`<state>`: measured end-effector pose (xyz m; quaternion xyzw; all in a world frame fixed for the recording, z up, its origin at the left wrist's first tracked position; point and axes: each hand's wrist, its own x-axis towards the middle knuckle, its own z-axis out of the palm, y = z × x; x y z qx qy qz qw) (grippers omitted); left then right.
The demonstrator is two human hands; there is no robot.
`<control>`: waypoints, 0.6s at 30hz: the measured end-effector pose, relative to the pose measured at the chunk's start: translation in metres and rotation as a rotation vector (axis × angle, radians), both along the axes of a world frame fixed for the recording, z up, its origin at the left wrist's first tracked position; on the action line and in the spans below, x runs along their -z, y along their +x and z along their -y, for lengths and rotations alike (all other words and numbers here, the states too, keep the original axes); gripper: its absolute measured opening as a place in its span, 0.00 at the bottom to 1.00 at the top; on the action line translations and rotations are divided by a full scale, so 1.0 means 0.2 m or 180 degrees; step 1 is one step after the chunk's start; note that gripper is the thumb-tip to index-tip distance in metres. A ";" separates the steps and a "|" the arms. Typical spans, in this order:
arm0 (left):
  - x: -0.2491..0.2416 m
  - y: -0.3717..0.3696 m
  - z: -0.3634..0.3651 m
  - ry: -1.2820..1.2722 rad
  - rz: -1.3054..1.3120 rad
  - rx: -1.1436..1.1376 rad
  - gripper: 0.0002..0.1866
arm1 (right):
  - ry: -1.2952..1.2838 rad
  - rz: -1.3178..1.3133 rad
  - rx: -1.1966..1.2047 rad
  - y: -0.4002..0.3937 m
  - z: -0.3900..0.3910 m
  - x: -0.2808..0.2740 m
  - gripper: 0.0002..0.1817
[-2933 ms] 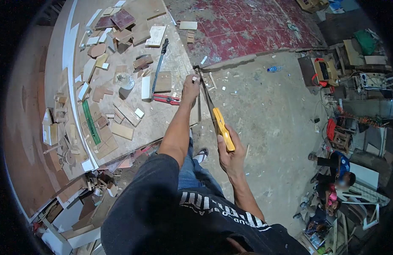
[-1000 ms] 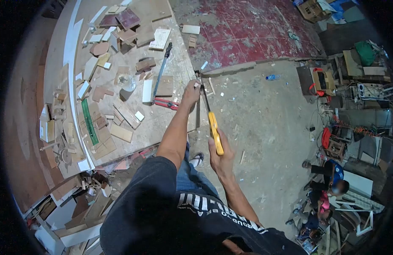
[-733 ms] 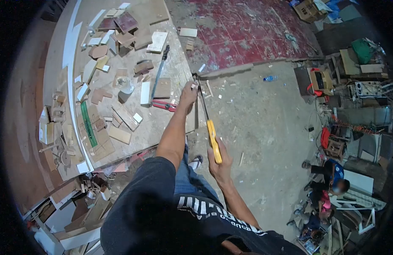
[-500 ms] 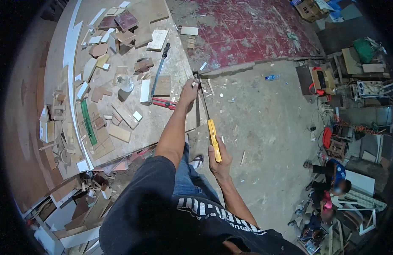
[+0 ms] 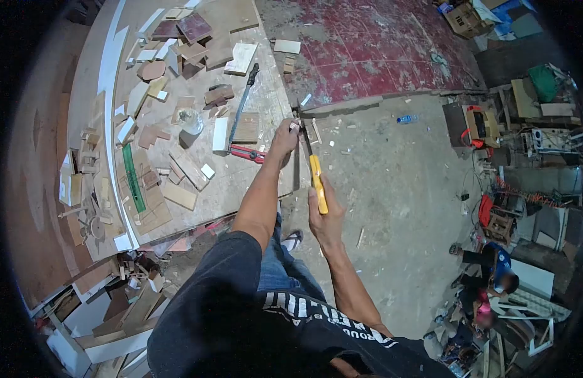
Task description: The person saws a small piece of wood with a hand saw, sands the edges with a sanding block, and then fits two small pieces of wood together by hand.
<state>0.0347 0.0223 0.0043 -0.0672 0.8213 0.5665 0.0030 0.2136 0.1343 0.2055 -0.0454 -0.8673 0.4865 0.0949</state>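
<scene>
My right hand (image 5: 328, 214) is wrapped round the yellow handle of a handsaw (image 5: 318, 183). Its narrow dark blade points away from me, up along the right edge of the workbench (image 5: 266, 179). At that edge, the fingers of my left hand (image 5: 283, 140) are closed beside the blade's far part. A small pale bit shows at its fingertips, but I cannot tell what they grip. Just left of this hand, a long tool with a red end (image 5: 246, 153) and a thin bluish bar lies on the bench, by a white-sided wood block (image 5: 221, 134).
Wood offcuts (image 5: 154, 69), a clear container (image 5: 190, 121) and a green strip (image 5: 133, 178) cover the bench's left part. A plastic bottle (image 5: 407, 118) lies on the concrete floor (image 5: 392, 189). Two people (image 5: 493, 283) are low down at the right among scrap wood.
My right hand and the handsaw have moved forward, away from my body, bringing the handle nearer my left hand. The left hand stays at the bench edge.
</scene>
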 end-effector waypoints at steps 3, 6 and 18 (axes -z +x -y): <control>0.01 -0.01 0.03 0.0147 0.0181 0.0314 0.12 | 0.0240 -0.0794 -0.0066 0.02 0.01 0.00 0.21; -0.02 0.00 0.00 -0.0160 -0.0189 0.0154 0.11 | 0.0084 0.0066 -0.0132 0.01 0.02 -0.18 0.22; -0.01 0.02 0.04 0.0086 -0.0188 0.0411 0.11 | 0.0079 0.0127 -0.0152 0.04 -0.05 -0.24 0.21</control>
